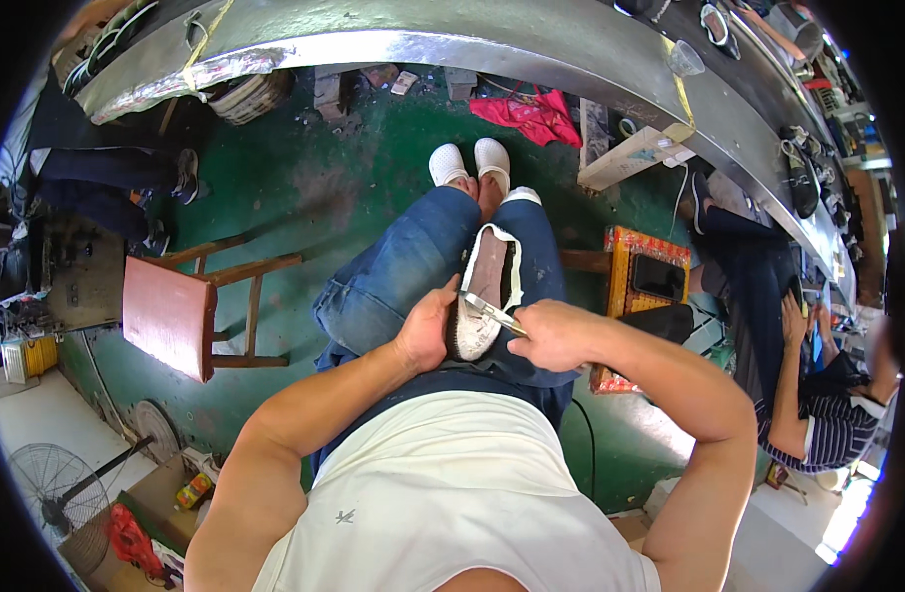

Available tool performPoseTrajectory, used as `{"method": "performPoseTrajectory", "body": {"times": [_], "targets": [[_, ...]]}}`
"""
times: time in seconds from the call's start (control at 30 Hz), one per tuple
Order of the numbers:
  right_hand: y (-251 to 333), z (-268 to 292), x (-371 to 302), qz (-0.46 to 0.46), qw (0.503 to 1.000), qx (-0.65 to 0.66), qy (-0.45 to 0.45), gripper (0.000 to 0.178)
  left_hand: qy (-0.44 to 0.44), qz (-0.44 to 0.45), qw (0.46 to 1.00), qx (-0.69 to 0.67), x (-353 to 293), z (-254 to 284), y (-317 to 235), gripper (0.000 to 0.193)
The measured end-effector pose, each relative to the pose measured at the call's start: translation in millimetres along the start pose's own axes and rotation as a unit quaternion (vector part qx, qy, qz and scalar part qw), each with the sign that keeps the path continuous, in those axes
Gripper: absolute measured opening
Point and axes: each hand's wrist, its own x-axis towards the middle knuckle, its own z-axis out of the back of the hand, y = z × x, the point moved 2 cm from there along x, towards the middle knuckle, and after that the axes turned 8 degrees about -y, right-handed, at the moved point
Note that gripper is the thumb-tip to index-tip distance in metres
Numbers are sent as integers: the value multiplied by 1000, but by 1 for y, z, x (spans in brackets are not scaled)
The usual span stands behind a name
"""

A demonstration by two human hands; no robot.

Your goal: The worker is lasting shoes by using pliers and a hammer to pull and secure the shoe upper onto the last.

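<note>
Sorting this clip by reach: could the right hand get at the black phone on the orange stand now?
Probably yes, once free: the right hand is closed on a metal tool, but the black phone lies uncovered on the orange stand to the right, with nothing evident between.

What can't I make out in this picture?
All in the head view:
- Sole of the shoe: hidden beneath it.
- Rear of the metal tool: covered by the right grip.
- Some fingers of the left grip: behind the shoe.
- Upper body of the person at left: lost at the dark rim.

Dk logo [345, 516] on wht shirt [452, 474]
</note>
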Motion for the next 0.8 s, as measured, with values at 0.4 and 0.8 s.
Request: {"method": "performPoseTrajectory", "body": {"times": [0.4,0.8], "targets": [[-19,-83,4,-68,919,373,-105,31,-296,-207,868,342,34,2,14,63],[-46,-47,5,-42,944,56,-323,25,-197,-330,772,506,19,-16,-2,51]]}}
